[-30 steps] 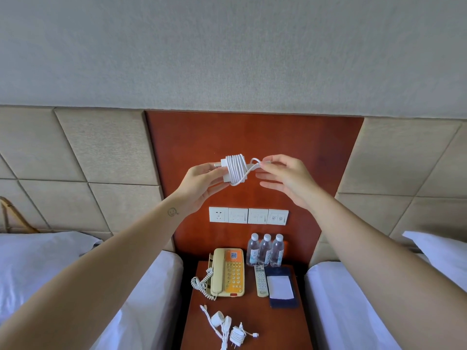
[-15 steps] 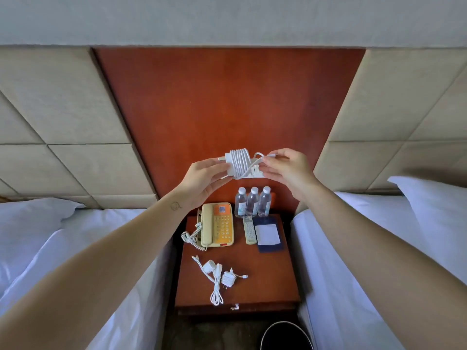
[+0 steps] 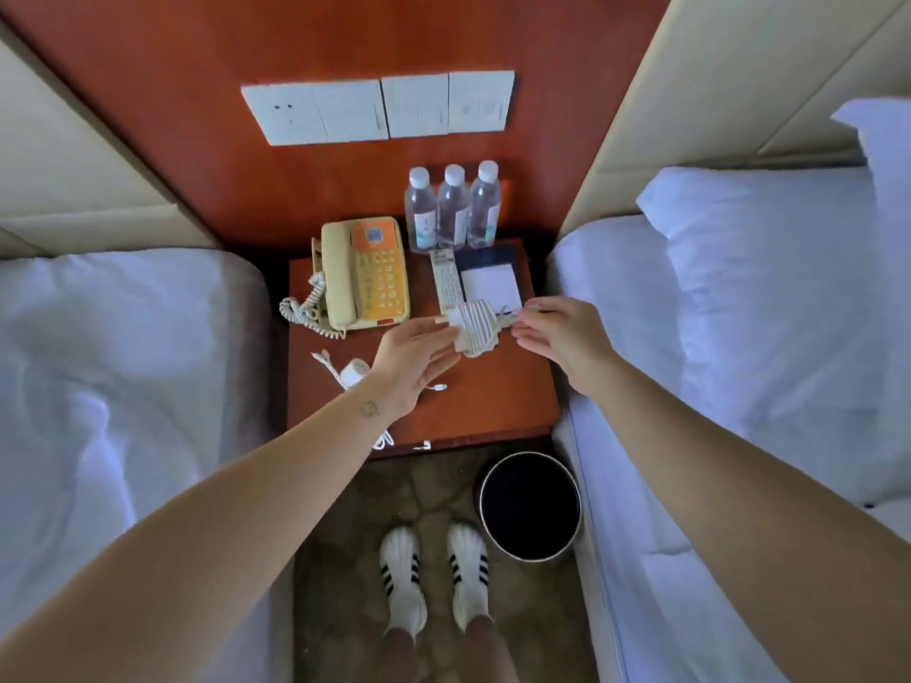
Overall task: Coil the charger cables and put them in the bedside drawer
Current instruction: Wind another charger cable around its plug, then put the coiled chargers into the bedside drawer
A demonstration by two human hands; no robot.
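We hold the white cable-wrapped charger (image 3: 475,327) in the air above the middle of the reddish-brown wooden nightstand (image 3: 493,396). Our left hand (image 3: 409,359) grips its plug end between thumb and fingertips. Our right hand (image 3: 562,337), at the charger's 3 o'clock, pinches the loose tail of its cable.

On the tabletop at 8 o'clock lies a second white charger with uncoiled thin cable (image 3: 352,374), partly hidden by our left wrist. The beige telephone with orange keypad (image 3: 365,273) sits at 10 o'clock and three clear plastic water bottles (image 3: 452,209) stand at 12 o'clock. Just in front of the bottles are a pale slim remote control (image 3: 446,281) and a white notepad in a dark holder (image 3: 493,283). A round black waste bin (image 3: 530,505) stands on the floor at the nightstand's 5 o'clock.
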